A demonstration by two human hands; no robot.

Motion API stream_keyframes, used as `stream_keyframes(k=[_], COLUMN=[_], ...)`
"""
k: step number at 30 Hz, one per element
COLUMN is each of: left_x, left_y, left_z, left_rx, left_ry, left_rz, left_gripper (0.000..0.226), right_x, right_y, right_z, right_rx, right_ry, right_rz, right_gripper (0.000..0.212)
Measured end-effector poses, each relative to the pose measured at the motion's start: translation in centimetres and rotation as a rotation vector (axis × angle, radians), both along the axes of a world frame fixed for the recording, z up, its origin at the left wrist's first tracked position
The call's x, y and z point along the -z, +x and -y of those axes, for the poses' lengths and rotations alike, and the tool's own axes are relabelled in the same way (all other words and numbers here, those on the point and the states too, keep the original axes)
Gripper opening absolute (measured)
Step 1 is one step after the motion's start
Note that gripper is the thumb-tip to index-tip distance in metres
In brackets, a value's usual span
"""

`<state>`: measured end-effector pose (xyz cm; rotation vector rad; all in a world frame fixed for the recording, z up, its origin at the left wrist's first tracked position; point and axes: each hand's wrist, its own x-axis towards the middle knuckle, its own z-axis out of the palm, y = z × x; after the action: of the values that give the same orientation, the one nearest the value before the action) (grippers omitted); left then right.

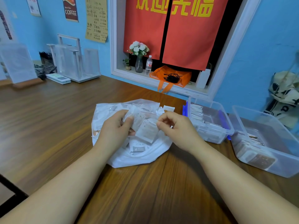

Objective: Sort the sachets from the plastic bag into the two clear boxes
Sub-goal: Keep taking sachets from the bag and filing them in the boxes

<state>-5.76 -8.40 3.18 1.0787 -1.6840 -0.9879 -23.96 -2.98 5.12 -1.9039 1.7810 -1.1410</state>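
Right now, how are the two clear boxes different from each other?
The near box sits at the picture's right edge; the far box sits closer to the plastic bag. The far box shows blue latches; the near box shows none. Both are open, clear and hold sachets.

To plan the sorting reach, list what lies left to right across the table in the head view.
Left hand → small white sachet pinched between both hands → right hand → clear plastic box with blue latches → second clear plastic box.
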Motion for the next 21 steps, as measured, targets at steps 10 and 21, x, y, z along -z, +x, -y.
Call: stream_keyframes(k=[10,21], left_x=[-0.2,-3.8], left_y=[0.3,-0.7], left_z=[0.0,2.1], left_rx=[0.116,-0.116], left_ry=[0.025,-0.387], left_rz=[0.184,0.407], left_gripper=[0.015,0.020], right_x=[0.1,0.2], right_y=[1.7,1.4], right_z=[1.6,2.9], right_rx=[0.040,-0.016], right_ry=[0.141,0.193], right_rz=[0.059,-0.414], right_gripper=[0.008,0.037])
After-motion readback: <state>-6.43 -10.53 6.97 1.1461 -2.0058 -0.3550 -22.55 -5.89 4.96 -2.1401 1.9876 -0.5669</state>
